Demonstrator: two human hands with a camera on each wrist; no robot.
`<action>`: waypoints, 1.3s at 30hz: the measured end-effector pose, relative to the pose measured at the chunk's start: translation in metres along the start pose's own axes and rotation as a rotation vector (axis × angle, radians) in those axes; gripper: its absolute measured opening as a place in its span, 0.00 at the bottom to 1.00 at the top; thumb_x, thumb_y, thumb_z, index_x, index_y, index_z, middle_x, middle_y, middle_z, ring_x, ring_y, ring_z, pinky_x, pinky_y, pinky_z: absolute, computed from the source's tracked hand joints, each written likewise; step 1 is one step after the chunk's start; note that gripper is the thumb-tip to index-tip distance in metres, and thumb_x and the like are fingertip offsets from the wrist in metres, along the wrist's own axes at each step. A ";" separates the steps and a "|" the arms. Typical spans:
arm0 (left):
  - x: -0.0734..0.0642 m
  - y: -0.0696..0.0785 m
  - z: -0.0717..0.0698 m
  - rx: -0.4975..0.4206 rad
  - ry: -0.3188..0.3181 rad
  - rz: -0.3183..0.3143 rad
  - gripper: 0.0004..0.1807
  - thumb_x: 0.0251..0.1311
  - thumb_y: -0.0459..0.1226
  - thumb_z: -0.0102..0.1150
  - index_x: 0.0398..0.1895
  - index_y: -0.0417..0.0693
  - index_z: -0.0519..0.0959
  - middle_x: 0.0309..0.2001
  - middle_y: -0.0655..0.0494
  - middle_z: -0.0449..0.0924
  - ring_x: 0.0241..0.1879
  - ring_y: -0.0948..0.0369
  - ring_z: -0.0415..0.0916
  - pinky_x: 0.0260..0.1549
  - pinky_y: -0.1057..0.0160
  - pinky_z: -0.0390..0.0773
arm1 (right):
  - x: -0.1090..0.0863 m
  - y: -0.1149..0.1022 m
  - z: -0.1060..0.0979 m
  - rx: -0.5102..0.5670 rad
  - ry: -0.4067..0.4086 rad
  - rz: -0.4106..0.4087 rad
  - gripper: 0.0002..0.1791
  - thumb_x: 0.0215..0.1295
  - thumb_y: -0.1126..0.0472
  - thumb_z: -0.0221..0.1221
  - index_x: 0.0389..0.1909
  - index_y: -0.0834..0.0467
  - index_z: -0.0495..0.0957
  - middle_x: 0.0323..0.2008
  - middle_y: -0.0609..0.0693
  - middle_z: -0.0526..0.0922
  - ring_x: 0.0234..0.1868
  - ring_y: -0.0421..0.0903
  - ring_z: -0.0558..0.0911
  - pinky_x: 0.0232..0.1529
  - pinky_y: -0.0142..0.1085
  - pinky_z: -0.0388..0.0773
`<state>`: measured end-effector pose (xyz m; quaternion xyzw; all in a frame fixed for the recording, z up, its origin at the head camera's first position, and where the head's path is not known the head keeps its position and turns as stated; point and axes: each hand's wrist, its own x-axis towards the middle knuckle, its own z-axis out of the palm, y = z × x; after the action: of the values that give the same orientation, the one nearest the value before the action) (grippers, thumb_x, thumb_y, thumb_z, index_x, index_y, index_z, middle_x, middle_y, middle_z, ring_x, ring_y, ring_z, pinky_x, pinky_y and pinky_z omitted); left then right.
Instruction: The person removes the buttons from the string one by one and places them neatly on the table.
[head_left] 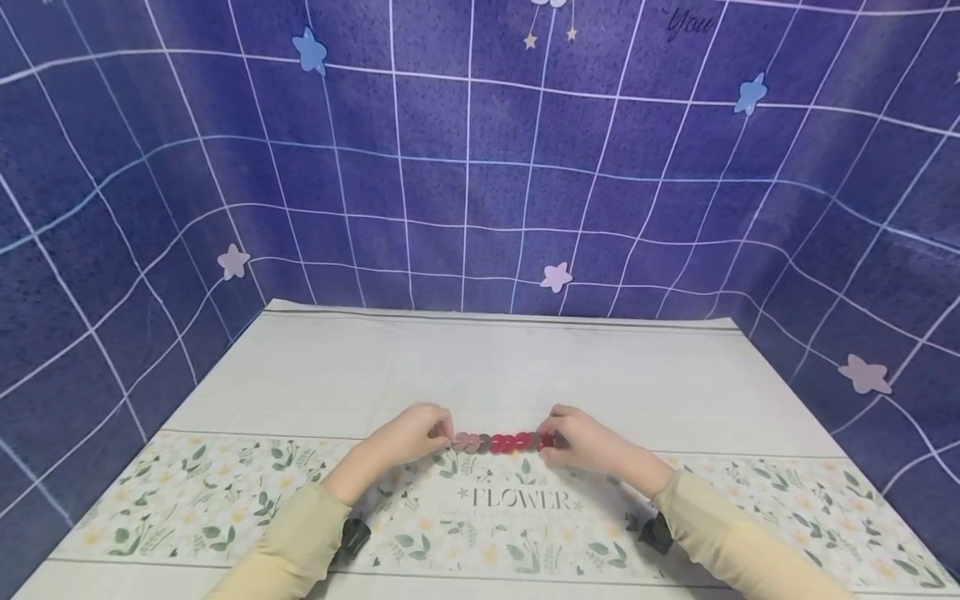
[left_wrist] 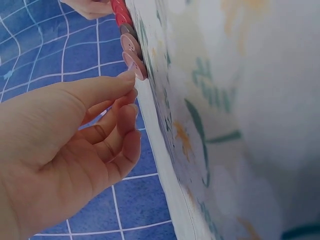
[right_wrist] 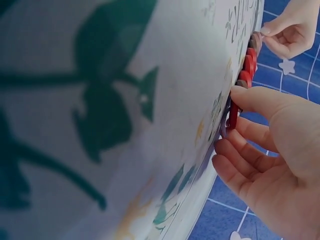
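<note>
A row of overlapping buttons (head_left: 510,443) stretches just above the tablecloth between the two hands. Pink buttons (left_wrist: 132,46) are at its left end, several red ones (right_wrist: 248,65) run along the middle, and dark brownish ones sit between. My left hand (head_left: 414,432) pinches the left end between thumb and forefinger, at the edge of the last pink button (left_wrist: 134,65); a pale bit, perhaps thread, shows at the fingertips. At the other end, my right hand (head_left: 583,439) pinches a red button (right_wrist: 233,114) with thumb and fingers. Its other fingers are loosely bent below.
Under the hands lies a white tablecloth (head_left: 420,358) with a floral band and the word FLOWER (head_left: 521,500). A blue gridded curtain (head_left: 435,192) with stars surrounds the back and sides. Dark wrist devices (head_left: 352,537) sit under both sleeves.
</note>
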<state>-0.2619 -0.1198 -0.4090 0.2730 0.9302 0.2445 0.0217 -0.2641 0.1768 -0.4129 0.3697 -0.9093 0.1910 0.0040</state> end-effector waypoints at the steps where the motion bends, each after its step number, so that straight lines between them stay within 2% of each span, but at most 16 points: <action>1: 0.000 0.000 0.000 0.001 -0.001 0.003 0.04 0.54 0.33 0.62 0.27 0.51 0.77 0.28 0.64 0.77 0.30 0.68 0.72 0.34 0.68 0.76 | 0.000 0.000 0.000 -0.002 -0.001 -0.002 0.16 0.55 0.60 0.64 0.43 0.61 0.80 0.30 0.45 0.74 0.29 0.38 0.71 0.32 0.27 0.72; 9: 0.000 0.000 -0.001 0.001 0.002 -0.004 0.04 0.53 0.34 0.63 0.26 0.52 0.77 0.27 0.64 0.77 0.30 0.68 0.72 0.34 0.68 0.76 | 0.000 0.000 0.001 -0.013 0.012 -0.011 0.13 0.54 0.61 0.64 0.41 0.60 0.81 0.31 0.45 0.75 0.30 0.38 0.71 0.33 0.28 0.73; 17: 0.002 0.000 -0.003 0.008 -0.002 -0.002 0.04 0.53 0.33 0.63 0.25 0.50 0.78 0.28 0.62 0.78 0.30 0.67 0.74 0.34 0.66 0.77 | 0.003 0.003 -0.002 0.013 -0.008 0.048 0.15 0.54 0.60 0.64 0.44 0.59 0.81 0.32 0.44 0.75 0.31 0.37 0.73 0.35 0.28 0.75; 23: 0.000 0.000 0.000 0.006 0.011 -0.019 0.04 0.53 0.35 0.63 0.25 0.51 0.78 0.27 0.63 0.78 0.30 0.67 0.73 0.35 0.66 0.77 | 0.002 0.002 -0.004 0.008 -0.016 0.033 0.15 0.54 0.60 0.64 0.43 0.60 0.81 0.32 0.44 0.75 0.31 0.38 0.73 0.35 0.28 0.75; 34: 0.000 -0.002 0.000 -0.007 0.024 -0.016 0.04 0.54 0.36 0.63 0.25 0.51 0.77 0.25 0.64 0.76 0.28 0.68 0.71 0.32 0.68 0.75 | -0.001 0.007 -0.008 0.010 0.003 0.021 0.14 0.53 0.60 0.65 0.42 0.60 0.81 0.32 0.45 0.75 0.33 0.38 0.75 0.38 0.31 0.76; 39: -0.001 0.000 -0.001 -0.016 0.024 -0.033 0.03 0.55 0.35 0.61 0.26 0.50 0.78 0.26 0.64 0.75 0.27 0.68 0.71 0.30 0.70 0.75 | -0.003 0.007 -0.012 0.012 0.005 0.025 0.16 0.52 0.61 0.65 0.42 0.61 0.81 0.33 0.45 0.75 0.33 0.37 0.74 0.39 0.32 0.77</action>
<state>-0.2616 -0.1207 -0.4087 0.2543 0.9328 0.2547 0.0169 -0.2676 0.1875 -0.4048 0.3576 -0.9127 0.1975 0.0016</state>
